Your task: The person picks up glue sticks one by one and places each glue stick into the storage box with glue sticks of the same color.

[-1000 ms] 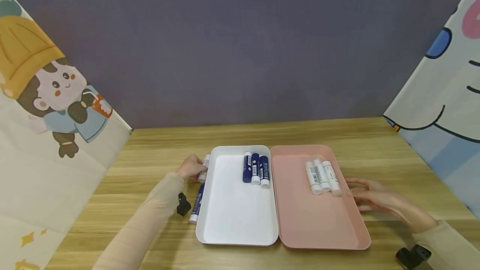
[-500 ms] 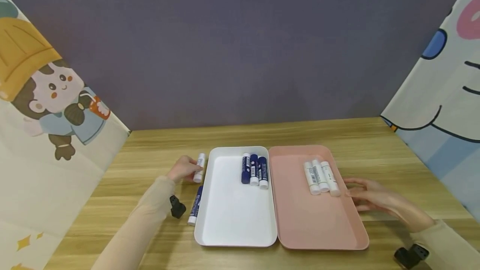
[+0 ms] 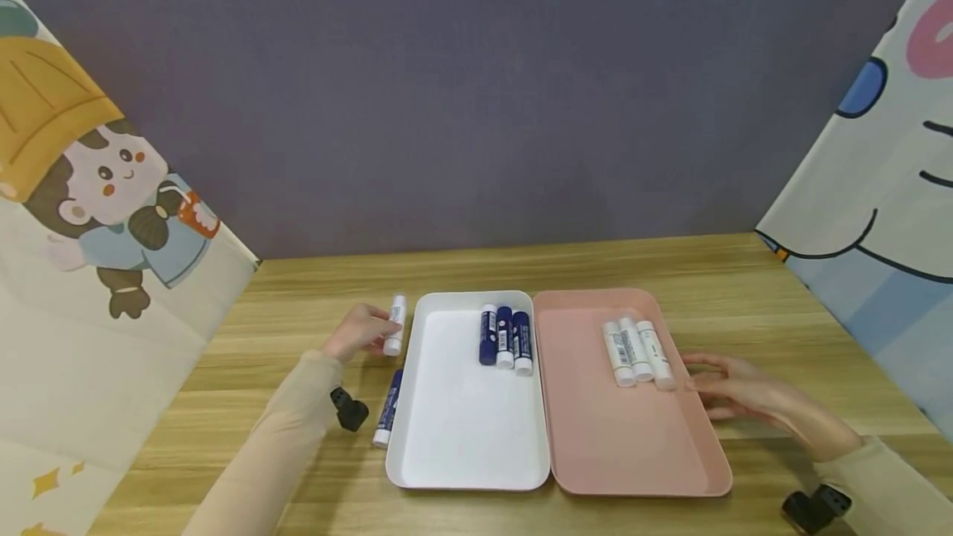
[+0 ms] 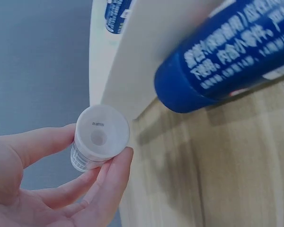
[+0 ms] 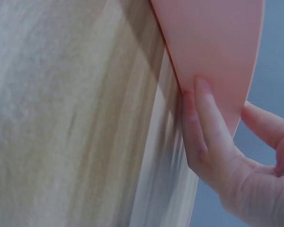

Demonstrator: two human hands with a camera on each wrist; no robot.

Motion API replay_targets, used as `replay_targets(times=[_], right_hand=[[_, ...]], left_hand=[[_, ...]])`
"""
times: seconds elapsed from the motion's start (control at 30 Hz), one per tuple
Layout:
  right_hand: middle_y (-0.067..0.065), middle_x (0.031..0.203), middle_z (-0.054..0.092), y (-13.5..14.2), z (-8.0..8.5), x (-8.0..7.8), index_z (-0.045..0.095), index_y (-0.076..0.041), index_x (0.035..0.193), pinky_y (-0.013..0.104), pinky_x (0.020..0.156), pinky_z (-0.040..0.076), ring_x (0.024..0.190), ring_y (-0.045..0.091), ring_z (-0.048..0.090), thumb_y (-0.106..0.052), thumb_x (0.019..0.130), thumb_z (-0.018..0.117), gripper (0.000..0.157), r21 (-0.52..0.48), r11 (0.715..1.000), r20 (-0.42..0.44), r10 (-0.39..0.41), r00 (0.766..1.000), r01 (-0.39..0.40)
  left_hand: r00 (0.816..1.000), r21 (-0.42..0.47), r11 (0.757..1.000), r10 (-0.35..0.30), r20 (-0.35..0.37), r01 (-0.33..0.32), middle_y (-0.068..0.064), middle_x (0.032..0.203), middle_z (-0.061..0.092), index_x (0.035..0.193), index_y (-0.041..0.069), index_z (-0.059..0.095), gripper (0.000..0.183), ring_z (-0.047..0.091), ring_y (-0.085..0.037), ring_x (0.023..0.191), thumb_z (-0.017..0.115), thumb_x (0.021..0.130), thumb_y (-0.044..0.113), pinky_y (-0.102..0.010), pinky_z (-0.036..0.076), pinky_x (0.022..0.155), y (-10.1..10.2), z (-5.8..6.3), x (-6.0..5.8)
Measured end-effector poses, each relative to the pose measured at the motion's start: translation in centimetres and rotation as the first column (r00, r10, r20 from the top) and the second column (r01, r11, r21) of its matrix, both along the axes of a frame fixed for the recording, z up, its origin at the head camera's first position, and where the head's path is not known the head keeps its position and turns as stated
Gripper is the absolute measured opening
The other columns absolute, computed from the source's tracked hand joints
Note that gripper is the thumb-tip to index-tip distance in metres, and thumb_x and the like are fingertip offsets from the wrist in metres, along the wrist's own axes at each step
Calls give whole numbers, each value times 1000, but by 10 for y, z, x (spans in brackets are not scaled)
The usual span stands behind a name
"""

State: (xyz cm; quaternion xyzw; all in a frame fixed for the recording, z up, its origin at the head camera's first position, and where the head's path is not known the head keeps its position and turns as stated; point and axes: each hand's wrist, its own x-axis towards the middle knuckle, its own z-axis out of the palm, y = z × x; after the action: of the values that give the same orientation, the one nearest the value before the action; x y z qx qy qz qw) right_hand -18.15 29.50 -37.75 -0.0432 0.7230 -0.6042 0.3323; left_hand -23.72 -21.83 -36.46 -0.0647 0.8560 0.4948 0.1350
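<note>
My left hand (image 3: pixel 361 331) pinches a white glue stick (image 3: pixel 395 325) between thumb and fingers, just left of the white tray (image 3: pixel 469 482). In the left wrist view the round end of that glue stick (image 4: pixel 102 132) faces the camera. Below it, a blue glue stick (image 3: pixel 388 409) with a white end lies on the table along the tray's left wall. My right hand (image 3: pixel 737 387) rests against the right side of the pink tray (image 3: pixel 640 482); in the right wrist view its fairly straight fingers (image 5: pixel 213 118) touch the outer wall and the thumb is near the rim.
Several glue sticks lie in the trays: blue ones (image 3: pixel 505 337) at the upper right of the white tray, white ones (image 3: pixel 635 350) toward the right of the pink tray. The trays stand side by side on a wooden table (image 3: pixel 313 279). A dark panel (image 3: pixel 506 106) rises behind.
My left hand has drawn the white glue stick left, away from the white tray's wall, and moved it slightly farther back. The right hand stays at the pink tray.
</note>
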Motion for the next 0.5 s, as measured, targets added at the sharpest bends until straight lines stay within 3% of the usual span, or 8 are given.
replay_targets(times=[0.5], right_hand=[[8,105,58,0,1,0,-2,15,132,43,78,50,95,25,57,-12,89,51,73,1,1000,5,-3,1000,3]], left_hand=[[1000,63,998,-27,-4,27,-15,82,59,116,-16,43,46,57,-13,60,57,82,11,-29,54,58,5,11,1]])
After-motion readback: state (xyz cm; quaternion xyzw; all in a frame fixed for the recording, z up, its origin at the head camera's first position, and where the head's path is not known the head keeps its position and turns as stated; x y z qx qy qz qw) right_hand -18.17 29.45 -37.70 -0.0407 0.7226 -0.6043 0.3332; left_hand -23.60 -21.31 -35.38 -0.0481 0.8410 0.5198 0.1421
